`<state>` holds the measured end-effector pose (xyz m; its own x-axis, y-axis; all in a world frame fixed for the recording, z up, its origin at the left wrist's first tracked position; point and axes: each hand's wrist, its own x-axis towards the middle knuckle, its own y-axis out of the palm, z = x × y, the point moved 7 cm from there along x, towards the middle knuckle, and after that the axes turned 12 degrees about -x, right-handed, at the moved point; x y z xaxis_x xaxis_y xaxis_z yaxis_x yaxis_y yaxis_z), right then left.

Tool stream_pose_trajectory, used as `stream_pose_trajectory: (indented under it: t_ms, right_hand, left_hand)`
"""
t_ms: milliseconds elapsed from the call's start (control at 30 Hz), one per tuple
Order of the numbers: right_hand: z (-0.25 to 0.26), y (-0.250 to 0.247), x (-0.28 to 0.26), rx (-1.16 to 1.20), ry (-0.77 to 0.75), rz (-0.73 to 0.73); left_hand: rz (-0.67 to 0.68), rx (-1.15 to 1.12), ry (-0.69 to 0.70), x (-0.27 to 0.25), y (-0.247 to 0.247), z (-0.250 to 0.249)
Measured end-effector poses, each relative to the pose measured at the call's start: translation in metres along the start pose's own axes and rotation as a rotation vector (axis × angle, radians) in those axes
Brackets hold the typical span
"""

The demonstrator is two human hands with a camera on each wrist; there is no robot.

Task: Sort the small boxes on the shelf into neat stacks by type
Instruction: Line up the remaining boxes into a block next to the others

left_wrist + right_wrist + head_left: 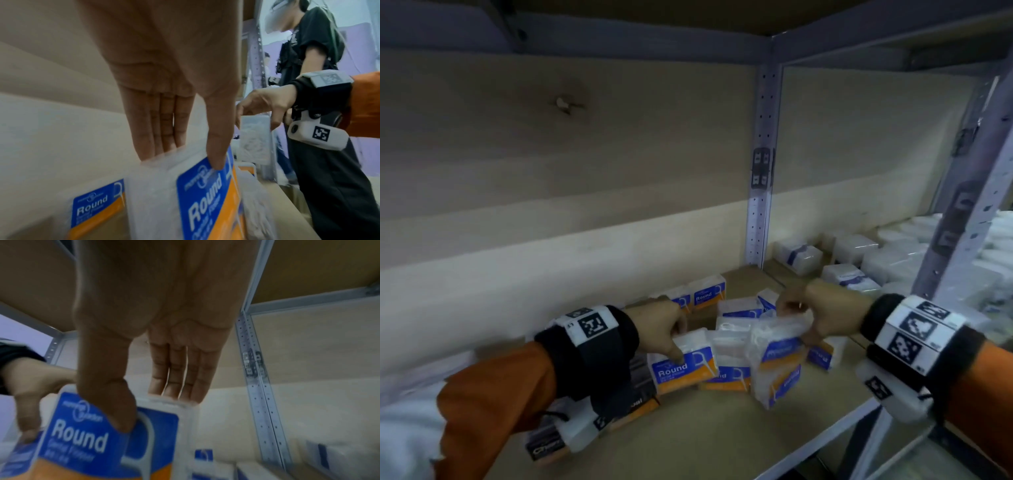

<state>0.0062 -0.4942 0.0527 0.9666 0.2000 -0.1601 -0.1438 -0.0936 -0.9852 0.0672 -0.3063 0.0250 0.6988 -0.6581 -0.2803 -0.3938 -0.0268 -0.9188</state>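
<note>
Head view: on the shelf (709, 438), the left hand (659, 325) at 9 o'clock pinches a blue-and-orange "Round" box (681, 368); the right hand (822, 310) at 3 o'clock pinches a tilted box (777, 363).

Left wrist view: thumb (218, 146) on the label, fingers behind.

Right wrist view: thumb (115, 402) presses the label, fingers behind the top edge.

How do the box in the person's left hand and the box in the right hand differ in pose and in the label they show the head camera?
The left hand's box stands nearly upright, its "Round" label readable; the right hand's box leans sideways, its label turned on its side.
The left hand pinches its box with the thumb on the label; the right hand grips its box from above.
Both are clear boxes with blue-and-orange labels.
</note>
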Motion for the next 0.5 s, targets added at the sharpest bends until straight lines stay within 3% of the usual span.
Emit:
stream_pose_trajectory:
  t_ms: [200, 333, 500]
  right_hand:
    - [-0.012, -0.034, 0.054, -0.055, 0.011, -0.152]
    - [-0.015, -0.035, 0.094, -0.098, 0.022, -0.117]
    - [-0.013, -0.027, 0.133, -0.18, 0.013, -0.103]
  left_hand:
    - [-0.055, -0.019, -0.044, 0.019, -0.028, 0.012]
    - [-0.071, 0.056, -0.064, 0.041, -0.034, 0.02]
    - [0.005, 0.126, -0.108, 0.068, -0.026, 0.027]
